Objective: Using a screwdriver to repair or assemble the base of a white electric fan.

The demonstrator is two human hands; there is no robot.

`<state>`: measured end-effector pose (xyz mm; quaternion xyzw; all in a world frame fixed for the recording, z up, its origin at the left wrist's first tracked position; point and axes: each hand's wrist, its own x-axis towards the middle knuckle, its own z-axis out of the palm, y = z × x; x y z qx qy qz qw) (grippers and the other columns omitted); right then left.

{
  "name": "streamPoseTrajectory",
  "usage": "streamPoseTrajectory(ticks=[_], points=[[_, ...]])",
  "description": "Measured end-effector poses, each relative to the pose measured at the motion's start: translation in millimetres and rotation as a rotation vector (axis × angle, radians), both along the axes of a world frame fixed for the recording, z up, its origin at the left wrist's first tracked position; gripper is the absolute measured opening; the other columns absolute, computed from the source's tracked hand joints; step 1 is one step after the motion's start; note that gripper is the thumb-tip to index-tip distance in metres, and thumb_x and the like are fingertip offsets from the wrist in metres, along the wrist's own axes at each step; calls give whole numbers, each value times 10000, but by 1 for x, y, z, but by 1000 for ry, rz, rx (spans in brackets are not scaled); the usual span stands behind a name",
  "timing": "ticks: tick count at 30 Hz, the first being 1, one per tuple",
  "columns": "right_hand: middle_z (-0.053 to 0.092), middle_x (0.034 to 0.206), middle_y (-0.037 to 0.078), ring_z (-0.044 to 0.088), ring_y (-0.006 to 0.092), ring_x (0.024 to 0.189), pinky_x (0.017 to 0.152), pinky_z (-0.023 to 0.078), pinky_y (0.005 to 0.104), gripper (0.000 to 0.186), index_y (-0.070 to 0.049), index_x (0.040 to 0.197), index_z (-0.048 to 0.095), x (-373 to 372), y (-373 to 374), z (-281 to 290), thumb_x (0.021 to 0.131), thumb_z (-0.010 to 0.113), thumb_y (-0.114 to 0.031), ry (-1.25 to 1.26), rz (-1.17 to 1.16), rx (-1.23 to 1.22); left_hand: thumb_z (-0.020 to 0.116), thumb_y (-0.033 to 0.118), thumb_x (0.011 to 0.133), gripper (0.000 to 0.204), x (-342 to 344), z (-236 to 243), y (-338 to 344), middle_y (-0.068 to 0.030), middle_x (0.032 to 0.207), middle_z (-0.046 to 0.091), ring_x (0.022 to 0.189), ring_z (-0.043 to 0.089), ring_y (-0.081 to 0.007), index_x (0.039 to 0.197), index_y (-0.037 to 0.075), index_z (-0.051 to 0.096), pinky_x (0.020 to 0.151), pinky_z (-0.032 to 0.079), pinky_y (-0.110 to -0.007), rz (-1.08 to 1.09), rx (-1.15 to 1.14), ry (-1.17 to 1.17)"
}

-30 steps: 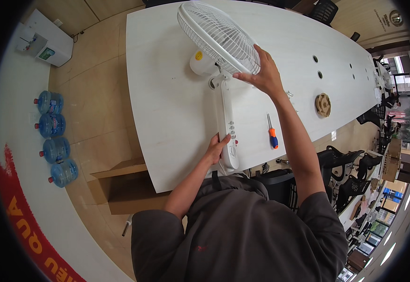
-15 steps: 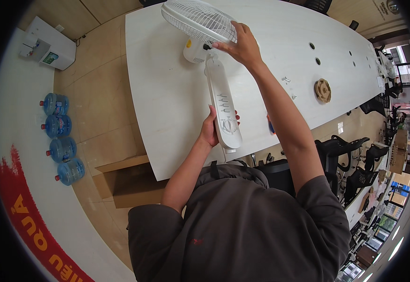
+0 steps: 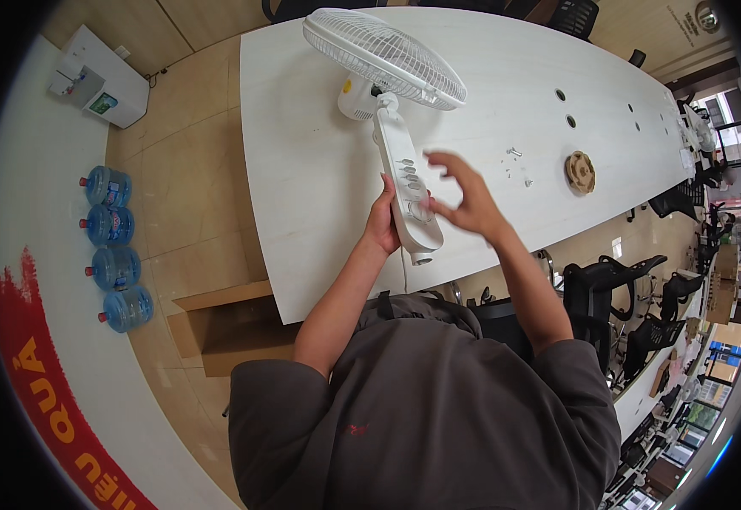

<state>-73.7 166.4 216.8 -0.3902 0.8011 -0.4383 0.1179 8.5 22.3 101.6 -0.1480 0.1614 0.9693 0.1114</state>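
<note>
A white electric fan (image 3: 404, 153) is tilted over the table, its round wire grille (image 3: 387, 55) toward the far side and its control panel facing up. My left hand (image 3: 382, 224) is wrapped round the lower end of the panel from its left side, the fingertips partly hidden behind it. Just right of the push buttons and the round knob, my right hand (image 3: 465, 197) has its fingers apart and curved. Its thumb is near the knob; whether it touches the panel I cannot tell. The motor housing (image 3: 356, 100) sits behind the grille.
On the white table (image 3: 302, 187) lie small screws (image 3: 515, 153) and a round brown moulded piece (image 3: 580, 172). An open cardboard box (image 3: 238, 331) stands on the floor at left, near several blue water bottles (image 3: 115, 268). Black office chairs (image 3: 608, 280) line the right side.
My right hand has let go of the grille and come down beside the control panel. The left hand keeps its hold; the fan has shifted slightly right, its lower end tipping up.
</note>
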Motion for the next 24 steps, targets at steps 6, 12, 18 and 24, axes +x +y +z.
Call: streamPoseTrajectory(ticks=[6,12,18,24], points=[[464,1419,162,498,363,1264,1009,458,430,600,-70,1317,541,69,33,-3,782,781,-199,22,144,77,368,674,924,783,-7,-1,0,-199,1175,553,1072,592,-314,1391,45,364,876,530,-473,14,40,4],[460,1425,166,510,369,1250,985,479,422,459,-48,1277,571,71,34,-3,845,710,-119,69,96,54,332,686,926,788,-14,6,-2,-197,1135,559,1056,592,-328,1383,44,362,850,535,-471,-7,-10,22],[553,1313,179,612,366,1104,895,531,411,332,-16,1192,605,68,31,-11,871,666,-79,195,96,36,369,687,916,803,-16,-2,-4,-207,1158,522,1049,579,-335,1397,45,336,857,531,-482,-14,2,6],[554,1295,180,655,341,1014,803,581,359,282,-2,1143,604,61,30,-33,865,601,47,130,-13,75,450,661,905,794,-22,-14,-7,-188,1155,507,1013,581,-332,1402,60,302,825,537,-490,-38,-46,-9]])
